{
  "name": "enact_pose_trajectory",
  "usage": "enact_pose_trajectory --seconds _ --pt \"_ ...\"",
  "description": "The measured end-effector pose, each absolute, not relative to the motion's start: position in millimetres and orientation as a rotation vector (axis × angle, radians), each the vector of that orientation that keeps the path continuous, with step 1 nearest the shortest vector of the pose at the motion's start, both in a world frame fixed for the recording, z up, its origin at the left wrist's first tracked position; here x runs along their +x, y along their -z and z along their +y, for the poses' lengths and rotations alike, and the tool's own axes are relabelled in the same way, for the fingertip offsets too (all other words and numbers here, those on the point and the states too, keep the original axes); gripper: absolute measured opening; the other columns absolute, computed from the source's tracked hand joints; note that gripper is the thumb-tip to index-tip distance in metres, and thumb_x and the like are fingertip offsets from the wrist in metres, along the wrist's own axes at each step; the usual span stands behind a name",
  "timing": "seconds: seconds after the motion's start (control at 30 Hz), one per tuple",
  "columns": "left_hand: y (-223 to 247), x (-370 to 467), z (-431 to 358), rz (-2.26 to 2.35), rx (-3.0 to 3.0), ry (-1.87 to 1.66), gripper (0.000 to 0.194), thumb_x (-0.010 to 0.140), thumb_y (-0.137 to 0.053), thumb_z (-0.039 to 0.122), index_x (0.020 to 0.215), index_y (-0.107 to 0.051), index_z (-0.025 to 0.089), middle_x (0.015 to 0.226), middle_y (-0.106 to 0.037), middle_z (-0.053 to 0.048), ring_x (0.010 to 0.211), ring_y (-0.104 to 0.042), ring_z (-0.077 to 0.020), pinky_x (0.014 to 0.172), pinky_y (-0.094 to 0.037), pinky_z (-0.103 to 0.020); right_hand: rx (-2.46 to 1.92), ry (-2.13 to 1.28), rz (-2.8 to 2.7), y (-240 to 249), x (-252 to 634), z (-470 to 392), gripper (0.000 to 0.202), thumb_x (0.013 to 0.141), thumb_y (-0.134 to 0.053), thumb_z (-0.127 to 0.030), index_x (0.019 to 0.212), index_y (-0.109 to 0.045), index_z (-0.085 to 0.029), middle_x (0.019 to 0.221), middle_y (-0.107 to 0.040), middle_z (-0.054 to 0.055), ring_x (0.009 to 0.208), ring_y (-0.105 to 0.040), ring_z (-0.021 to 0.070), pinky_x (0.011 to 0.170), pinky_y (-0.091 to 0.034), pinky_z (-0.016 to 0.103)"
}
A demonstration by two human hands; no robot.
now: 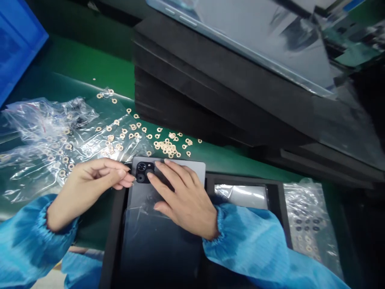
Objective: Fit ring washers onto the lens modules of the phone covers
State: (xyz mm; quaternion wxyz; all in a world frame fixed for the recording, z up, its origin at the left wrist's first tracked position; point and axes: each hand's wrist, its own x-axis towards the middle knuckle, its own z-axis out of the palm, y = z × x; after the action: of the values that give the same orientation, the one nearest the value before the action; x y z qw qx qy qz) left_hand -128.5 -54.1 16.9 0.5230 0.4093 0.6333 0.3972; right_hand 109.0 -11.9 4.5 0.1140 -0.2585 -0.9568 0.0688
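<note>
On the green bench (pixel 95 220): one grey, flat, rectangular tablet (pixel 159 241), camera side up, with a black tray-like frame (pixel 114 228) about it. Our right hand (pixel 183 196): grip open, fingers laid over the tablet's back and onto its black square camera block (pixel 142 171). Our left hand (pixel 99 176): grip closed in a pinch beside that corner; whether on anything, we cannot tell. Handling, we judge: stiff, slippery, lenses fragile; best held by the side edges
</note>
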Motion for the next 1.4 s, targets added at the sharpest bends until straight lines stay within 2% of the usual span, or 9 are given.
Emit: enact_pose_trajectory --seconds 0.3,0.67,0.77,0.83,0.9,0.97,1.03,1.13,1.4 --pt "-5 -133 -51 1.358 0.877 -0.841 0.027 0.084 -0.065 0.052 0.089 -0.075 0.028 0.084 -0.077 -0.005 0.077 -0.075 -0.0231 0.063 -0.063 -0.026 -0.779 -0.109 -2.816 0 107 -15 0.054 0.092 -0.058 -0.049 0.133 -0.054 -0.015 0.140 -0.056 0.013 0.130 -0.043 0.0291 0.103 -0.033 0.043" --pt "-10 -128 -49 1.391 0.874 -0.827 0.019 0.076 -0.075 0.040 0.085 -0.072 0.024 0.078 -0.077 -0.004 0.073 -0.075 -0.0204 0.060 -0.062 -0.022 -0.752 -0.189 -2.801 3 110 -14 0.048 0.091 -0.060 -0.044 0.131 -0.056 -0.019 0.140 -0.055 0.013 0.133 -0.043 0.0298 0.104 -0.035 0.045" --pt "-9 -127 -53 1.417 0.990 -0.862 0.016 0.081 -0.070 0.040 0.080 -0.068 0.025 0.077 -0.077 -0.001 0.068 -0.074 -0.0182 0.056 -0.060 -0.022 -0.716 -0.247 -2.751 6 116 -14 0.042 0.094 -0.056 -0.041 0.128 -0.058 -0.017 0.138 -0.057 0.014 0.136 -0.041 0.0296 0.107 -0.034 0.046" --pt "-9 -126 -56 1.491 1.215 -0.893 0.012 0.085 -0.066 0.037 0.080 -0.068 0.027 0.082 -0.077 0.002 0.071 -0.073 -0.0159 0.062 -0.060 -0.024 -0.709 -0.261 -2.721 8 117 -15 0.040 0.096 -0.052 -0.039 0.127 -0.059 -0.015 0.136 -0.058 0.014 0.136 -0.042 0.0290 0.109 -0.034 0.046" --pt "-7 -125 -58 1.577 1.524 -0.924 0.007 0.087 -0.065 0.033 0.083 -0.069 0.029 0.095 -0.076 0.003 0.085 -0.072 -0.0163 0.080 -0.058 -0.031 -0.717 -0.272 -2.699 9 118 -15 0.037 0.097 -0.050 -0.036 0.126 -0.059 -0.015 0.136 -0.059 0.014 0.135 -0.043 0.0277 0.109 -0.034 0.044" --pt "-5 -123 -57 1.611 1.785 -0.924 0.005 0.088 -0.064 0.028 0.085 -0.068 0.029 0.113 -0.070 0.002 0.106 -0.065 -0.0194 0.099 -0.048 -0.039 -0.731 -0.284 -2.677 10 118 -15 0.035 0.097 -0.050 -0.033 0.124 -0.060 -0.014 0.135 -0.060 0.013 0.134 -0.045 0.0262 0.110 -0.034 0.043" --pt "-3 -120 -55 1.595 1.919 -0.901 0.006 0.090 -0.062 0.024 0.088 -0.067 0.027 0.124 -0.064 0.000 0.120 -0.055 -0.0219 0.108 -0.039 -0.044 -0.739 -0.296 -2.662 10 117 -15 0.034 0.096 -0.051 -0.031 0.124 -0.060 -0.014 0.134 -0.061 0.013 0.133 -0.045 0.0254 0.111 -0.034 0.042" --pt "0 -116 -51 1.563 2.003 -0.867 0.009 0.091 -0.059 0.019 0.091 -0.065 0.027 0.127 -0.061 -0.001 0.129 -0.047 -0.0230 0.111 -0.035 -0.046 -0.743 -0.313 -2.657 11 117 -15 0.033 0.095 -0.053 -0.029 0.124 -0.060 -0.014 0.134 -0.061 0.013 0.133 -0.046 0.0261 0.111 -0.034 0.043" --pt "9 -114 -52 1.572 2.120 -0.955 0.019 0.085 -0.065 0.015 0.097 -0.066 0.029 0.127 -0.058 -0.002 0.130 -0.047 -0.0265 0.109 -0.038 -0.051 -0.752 -0.294 -2.650 9 116 -15 0.034 0.097 -0.047 -0.028 0.125 -0.059 -0.012 0.133 -0.062 0.013 0.132 -0.046 0.0243 0.111 -0.033 0.041"
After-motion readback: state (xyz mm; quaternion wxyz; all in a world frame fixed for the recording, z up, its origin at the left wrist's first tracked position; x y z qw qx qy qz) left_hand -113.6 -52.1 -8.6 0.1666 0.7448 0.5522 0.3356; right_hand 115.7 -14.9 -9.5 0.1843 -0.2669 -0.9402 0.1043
